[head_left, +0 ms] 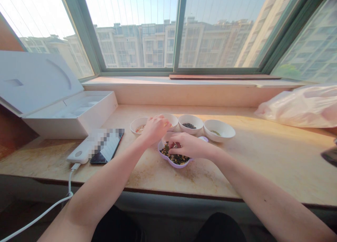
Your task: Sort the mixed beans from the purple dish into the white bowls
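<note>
A lilac bowl (166,158) of mixed dark and pale beans sits on the stone sill in front of me. My right hand (188,146) rests over it, fingers curled and pinched down into the beans. My left hand (155,128) hovers just behind it, fingers bunched over a white bowl (172,120) in the row at the back. Left of that stands a white bowl (137,124) with pale and reddish bits. To the right are a white bowl (193,121) with dark beans and a white bowl (223,129) with a few green ones.
An open white box (79,114) stands at the left. In front of it lie a white power bank (80,152) with its cable (52,207) and a dark phone (104,157). A pink plastic bag (302,105) lies at the right. The window is behind.
</note>
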The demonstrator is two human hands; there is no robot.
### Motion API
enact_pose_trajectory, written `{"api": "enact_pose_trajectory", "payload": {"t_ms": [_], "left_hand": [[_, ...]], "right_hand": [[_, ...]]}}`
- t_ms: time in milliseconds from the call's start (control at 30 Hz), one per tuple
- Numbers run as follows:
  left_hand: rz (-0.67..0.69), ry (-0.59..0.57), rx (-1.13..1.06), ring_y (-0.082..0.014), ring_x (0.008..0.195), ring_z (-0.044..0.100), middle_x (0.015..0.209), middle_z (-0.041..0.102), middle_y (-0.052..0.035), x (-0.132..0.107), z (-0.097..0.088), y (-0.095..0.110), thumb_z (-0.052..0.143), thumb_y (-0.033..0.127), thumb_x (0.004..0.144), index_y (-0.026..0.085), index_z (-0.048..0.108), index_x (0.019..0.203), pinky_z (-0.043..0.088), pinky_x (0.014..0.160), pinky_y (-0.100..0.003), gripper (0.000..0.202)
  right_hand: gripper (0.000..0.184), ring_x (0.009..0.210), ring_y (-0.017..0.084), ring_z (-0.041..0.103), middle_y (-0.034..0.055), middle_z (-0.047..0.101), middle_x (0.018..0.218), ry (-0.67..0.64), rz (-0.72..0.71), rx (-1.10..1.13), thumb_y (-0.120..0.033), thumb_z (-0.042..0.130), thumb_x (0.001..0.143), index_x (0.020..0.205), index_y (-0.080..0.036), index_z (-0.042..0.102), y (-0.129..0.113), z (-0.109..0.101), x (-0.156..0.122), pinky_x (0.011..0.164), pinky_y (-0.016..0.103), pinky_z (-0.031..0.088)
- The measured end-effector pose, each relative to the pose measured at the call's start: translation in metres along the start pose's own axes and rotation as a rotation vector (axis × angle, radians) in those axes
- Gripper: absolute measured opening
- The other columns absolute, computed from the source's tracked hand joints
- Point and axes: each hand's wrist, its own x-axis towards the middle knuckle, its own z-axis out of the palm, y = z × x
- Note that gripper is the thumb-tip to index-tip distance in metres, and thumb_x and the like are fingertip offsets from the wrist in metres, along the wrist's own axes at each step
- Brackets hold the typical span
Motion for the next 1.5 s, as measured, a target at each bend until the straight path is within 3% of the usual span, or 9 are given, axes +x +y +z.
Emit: {"api": "enact_pose_trajectory", "payload": {"t_ms": [267,400,567,733,867,1000,1200,1333,1500], "left_hand": [[-0.009,0.023,-0.076,-0.0228,0.094,0.067,0.100,0.073,-0.0080,-0.001,-0.001,0.002,0.050,0.026,0.102,0.018,0.075,0.084,0.048,0.089,-0.037,0.032],[0.016,0.076,-0.228,-0.0202,0.093,0.069,0.101,0.074,-0.0075,-0.001,-0.001,0.006,0.049,0.026,0.103,0.018,0.076,0.090,0.051,0.086,-0.033,0.031],[0.124,0.115,-0.457,-0.0176,0.099,0.070,0.106,0.076,-0.0052,-0.002,0.001,0.012,0.054,0.021,0.100,0.021,0.076,0.105,0.055,0.091,-0.031,0.023],[0.164,0.129,-0.522,-0.0152,0.089,0.069,0.102,0.075,-0.0046,-0.002,0.006,0.014,0.062,0.021,0.097,0.020,0.076,0.097,0.056,0.088,-0.029,0.014],[0.158,0.157,-0.522,-0.0149,0.087,0.068,0.099,0.074,-0.0049,-0.003,0.006,0.014,0.064,0.023,0.097,0.019,0.075,0.093,0.055,0.085,-0.028,0.013],[0.128,0.152,-0.435,-0.0163,0.090,0.069,0.100,0.074,-0.0049,-0.001,0.004,0.011,0.060,0.026,0.100,0.020,0.075,0.093,0.054,0.087,-0.029,0.017],[-0.023,0.118,-0.081,-0.0226,0.095,0.068,0.105,0.074,-0.0084,0.005,0.006,-0.007,0.049,0.025,0.102,0.019,0.077,0.096,0.049,0.089,-0.036,0.029],[-0.045,0.031,0.065,-0.0252,0.095,0.068,0.102,0.073,-0.0107,0.008,0.007,-0.013,0.042,0.024,0.103,0.018,0.078,0.089,0.046,0.089,-0.040,0.039],[-0.046,0.002,0.062,-0.0262,0.100,0.067,0.109,0.073,-0.0118,0.007,0.008,-0.011,0.040,0.028,0.105,0.018,0.079,0.098,0.045,0.092,-0.041,0.041]], "right_hand": [[0.027,0.073,0.018,0.062,0.0040,0.073,0.082,0.129,0.011,0.041,-0.042,0.060,0.098,0.087,-0.018,0.069,0.003,-0.002,0.001,0.066,0.031,0.041],[0.043,0.074,0.018,0.061,0.0048,0.071,0.083,0.295,0.086,0.300,-0.059,0.063,0.093,0.088,-0.017,0.069,0.011,-0.007,0.004,0.068,0.031,0.044],[0.065,0.054,0.010,0.044,-0.0015,0.056,0.066,0.408,0.260,0.676,-0.082,0.068,0.076,0.079,-0.018,0.063,0.017,-0.015,0.005,0.048,0.025,0.033],[0.064,0.054,0.007,0.036,-0.0037,0.050,0.068,0.396,0.249,0.880,-0.080,0.076,0.069,0.074,-0.019,0.058,0.020,-0.014,0.006,0.045,0.022,0.024],[0.063,0.056,0.007,0.036,-0.0036,0.049,0.068,0.364,0.227,0.935,-0.077,0.079,0.068,0.073,-0.017,0.060,0.021,-0.014,0.006,0.047,0.022,0.024],[0.062,0.056,0.010,0.046,0.0015,0.061,0.071,0.337,0.246,0.729,-0.079,0.070,0.077,0.080,-0.016,0.069,0.019,-0.019,0.003,0.049,0.024,0.034],[0.028,0.079,0.021,0.067,0.0060,0.077,0.086,0.115,0.015,0.114,-0.046,0.068,0.090,0.094,-0.021,0.081,0.010,-0.017,-0.005,0.073,0.032,0.050],[0.017,0.087,0.024,0.067,0.0060,0.077,0.092,-0.076,-0.086,0.000,-0.033,0.074,0.084,0.095,-0.021,0.080,0.002,-0.013,-0.005,0.077,0.034,0.050],[0.014,0.092,0.024,0.065,0.0072,0.073,0.100,-0.143,-0.100,-0.069,-0.026,0.075,0.082,0.094,-0.019,0.077,-0.004,-0.014,-0.003,0.077,0.034,0.048]]}}
